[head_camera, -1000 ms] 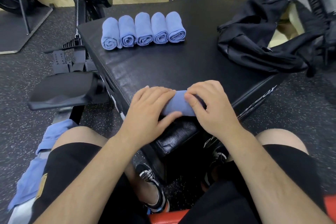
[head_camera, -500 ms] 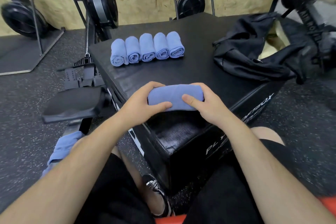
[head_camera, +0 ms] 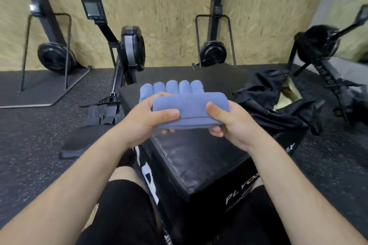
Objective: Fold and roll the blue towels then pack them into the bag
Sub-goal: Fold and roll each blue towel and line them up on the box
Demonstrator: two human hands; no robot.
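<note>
Blue on black: a rolled blue terry towel is held above the black padded bench by a seated person. The left hand and right hand each have a grip closed round one end, thumbs on top. Behind it, five more rolled blue towels lie side by side on the bench. A slumped black fabric bag sits to the right, near the row but apart from it. With six rolls made, the rolling looks largely done. Packing appears not yet begun, as no towel is visible in the bag.
</note>
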